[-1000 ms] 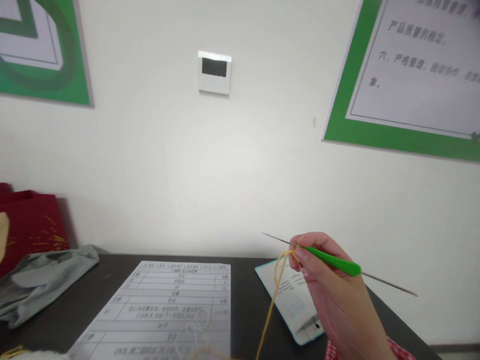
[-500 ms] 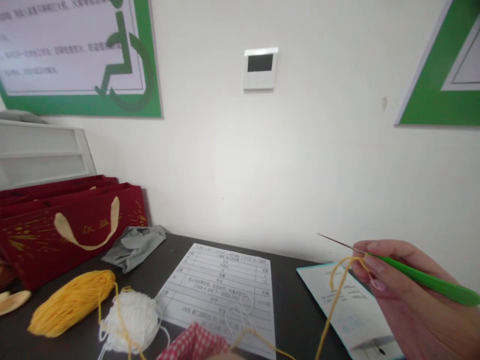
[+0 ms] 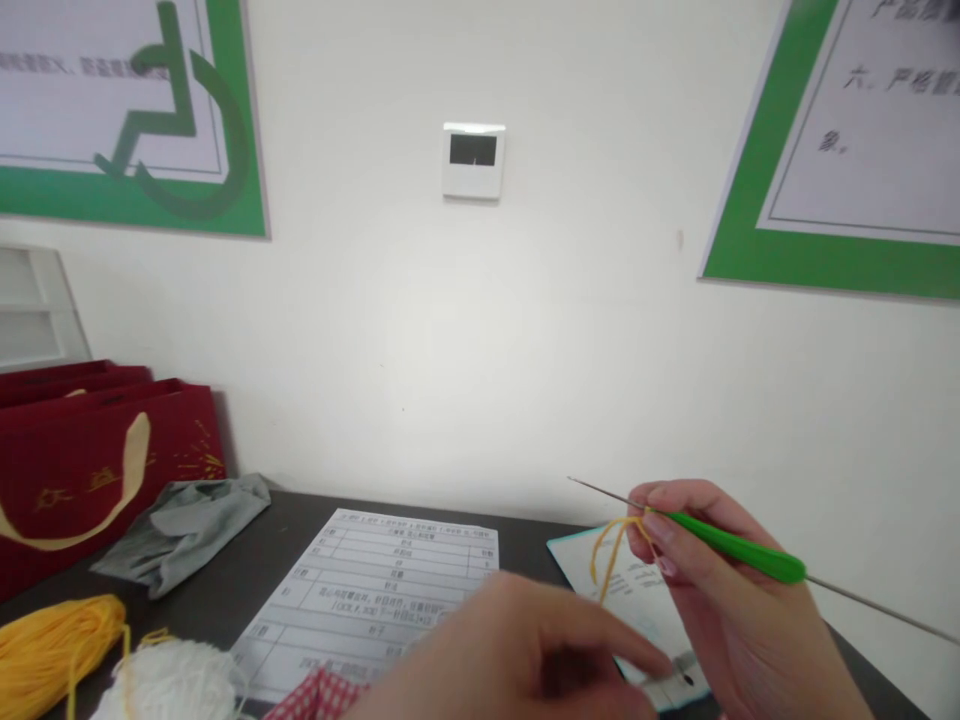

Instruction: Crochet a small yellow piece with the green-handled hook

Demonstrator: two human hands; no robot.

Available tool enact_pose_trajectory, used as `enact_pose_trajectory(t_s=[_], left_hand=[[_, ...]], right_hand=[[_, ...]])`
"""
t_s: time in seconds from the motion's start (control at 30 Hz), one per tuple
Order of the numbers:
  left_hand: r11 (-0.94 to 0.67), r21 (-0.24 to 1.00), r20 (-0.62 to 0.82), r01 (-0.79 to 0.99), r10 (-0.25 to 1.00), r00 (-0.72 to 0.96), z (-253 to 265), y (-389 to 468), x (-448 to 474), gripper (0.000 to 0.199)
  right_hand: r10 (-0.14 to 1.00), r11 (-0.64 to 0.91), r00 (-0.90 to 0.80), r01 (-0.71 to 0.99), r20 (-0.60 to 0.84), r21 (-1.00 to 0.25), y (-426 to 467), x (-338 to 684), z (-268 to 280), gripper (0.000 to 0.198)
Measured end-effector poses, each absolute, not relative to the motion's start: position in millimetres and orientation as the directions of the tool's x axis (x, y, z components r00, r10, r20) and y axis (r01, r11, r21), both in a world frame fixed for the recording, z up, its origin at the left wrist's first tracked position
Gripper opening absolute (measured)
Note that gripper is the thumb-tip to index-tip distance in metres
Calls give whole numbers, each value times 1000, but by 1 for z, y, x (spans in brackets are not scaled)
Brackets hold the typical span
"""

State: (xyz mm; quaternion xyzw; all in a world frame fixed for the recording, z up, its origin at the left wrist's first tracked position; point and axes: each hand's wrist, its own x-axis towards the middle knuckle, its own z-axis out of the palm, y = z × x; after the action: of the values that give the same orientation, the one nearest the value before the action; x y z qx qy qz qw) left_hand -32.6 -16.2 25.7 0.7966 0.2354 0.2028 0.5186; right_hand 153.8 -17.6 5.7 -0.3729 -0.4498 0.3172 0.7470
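Note:
My right hand [image 3: 720, 590] is closed around a crochet hook [image 3: 735, 548] with a green handle, its thin metal shaft pointing up and left. Yellow yarn [image 3: 611, 560] crosses the shaft at the fingertips and hangs down on the left; a small pale pink bit of yarn shows below the thumb. In front of the papers, my left hand [image 3: 517, 650] reaches rightward, fingers slightly bent and apart, nothing visible in them. It hides the lower run of the yarn. Red-and-white checked cloth [image 3: 319, 695] shows beside the left wrist.
A printed chart sheet [image 3: 375, 590] and a teal-edged card [image 3: 637, 600] lie on the dark table. At left are a yellow yarn skein [image 3: 56, 645], a white yarn ball [image 3: 172, 685], grey cloth [image 3: 180, 530] and red paper bags [image 3: 97, 470]. A white wall rises behind.
My left hand has come up from the bottom edge toward the right hand. The view has turned right, so things appear further left. The right hand keeps its grip on the crochet hook.

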Motion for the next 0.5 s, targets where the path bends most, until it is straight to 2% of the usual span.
enact_pose_trajectory(t_s=[0.03, 0.07, 0.13, 0.2, 0.33, 0.5], left_hand=[[-271, 932, 53, 242, 761, 647, 26, -11, -27, 30], [-262, 935, 107, 237, 849, 518, 25, -7, -22, 29], [-311, 935, 242, 170, 912, 332, 21, 2, -15, 28], [-368, 927, 338, 77, 905, 259, 14, 9, -12, 34], [-331, 941, 337, -64, 918, 209, 0, 16, -10, 46], [-210, 942, 292, -260, 896, 335, -3, 13, -7, 47]], right_hand=[[811, 522, 386, -142, 439, -841, -18, 153, 5, 23], [813, 525, 378, -145, 443, -839, -19, 153, 5, 23], [821, 525, 349, -150, 451, -838, -19, 153, 4, 22], [841, 512, 295, -164, 453, -843, -19, 154, 2, 18], [872, 484, 187, -199, 452, -852, -19, 154, 0, 11], [872, 487, 174, -203, 458, -849, -19, 151, 1, 11]])
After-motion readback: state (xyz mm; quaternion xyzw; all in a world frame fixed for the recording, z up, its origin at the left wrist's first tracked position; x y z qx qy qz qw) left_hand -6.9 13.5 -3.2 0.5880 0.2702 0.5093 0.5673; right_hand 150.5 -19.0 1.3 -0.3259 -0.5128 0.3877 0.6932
